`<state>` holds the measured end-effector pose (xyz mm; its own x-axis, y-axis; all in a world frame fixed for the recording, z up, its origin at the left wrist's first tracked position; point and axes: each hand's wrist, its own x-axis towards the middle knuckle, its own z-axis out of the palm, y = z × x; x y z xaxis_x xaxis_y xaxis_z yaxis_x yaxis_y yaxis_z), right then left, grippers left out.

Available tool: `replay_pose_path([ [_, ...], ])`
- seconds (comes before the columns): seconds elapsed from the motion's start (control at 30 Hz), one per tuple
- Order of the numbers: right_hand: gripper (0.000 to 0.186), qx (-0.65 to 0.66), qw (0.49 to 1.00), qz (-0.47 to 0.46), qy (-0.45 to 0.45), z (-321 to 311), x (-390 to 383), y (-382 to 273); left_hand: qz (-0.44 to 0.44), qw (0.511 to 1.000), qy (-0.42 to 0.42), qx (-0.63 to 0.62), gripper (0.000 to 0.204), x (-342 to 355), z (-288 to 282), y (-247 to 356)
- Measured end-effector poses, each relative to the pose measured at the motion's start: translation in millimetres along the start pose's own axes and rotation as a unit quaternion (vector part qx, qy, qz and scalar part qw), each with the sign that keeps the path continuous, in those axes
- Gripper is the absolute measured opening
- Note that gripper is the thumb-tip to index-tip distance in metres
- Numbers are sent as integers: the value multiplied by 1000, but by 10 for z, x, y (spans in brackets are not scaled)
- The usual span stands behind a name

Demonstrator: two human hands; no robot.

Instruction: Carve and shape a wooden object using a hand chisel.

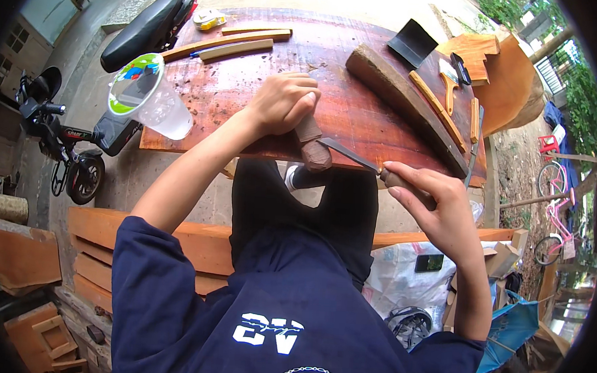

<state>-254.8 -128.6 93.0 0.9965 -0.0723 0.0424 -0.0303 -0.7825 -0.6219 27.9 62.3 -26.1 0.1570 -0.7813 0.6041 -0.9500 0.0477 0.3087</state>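
Outdoor table (226, 86), glossy red-brown; we see a beam (404, 105) on it. Our left hand (284, 103) grips a wood piece (314, 154) at the near edge; our right hand (426, 196) grips a knife (350, 153), tip at the wood.

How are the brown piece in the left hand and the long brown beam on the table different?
The brown piece shows only a short part below the left hand; the long beam shows far more length.
The brown piece has a rounded near end; the long beam has a bar shape.
The brown piece is held; the long beam lies with no hand on it.
Both are brown.
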Motion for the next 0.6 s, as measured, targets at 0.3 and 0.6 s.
replay_pose_path([
  [0.3, 42, 385, 895, 223, -33, 404, -302, 252, 5, 1000, 1, -12, 35, -13, 71, 17],
  [0.6, 40, 171, 975, 94, 110, 594, -398, 296, -13, 1000, 12, 20, 35, -8, 98, -16],
])
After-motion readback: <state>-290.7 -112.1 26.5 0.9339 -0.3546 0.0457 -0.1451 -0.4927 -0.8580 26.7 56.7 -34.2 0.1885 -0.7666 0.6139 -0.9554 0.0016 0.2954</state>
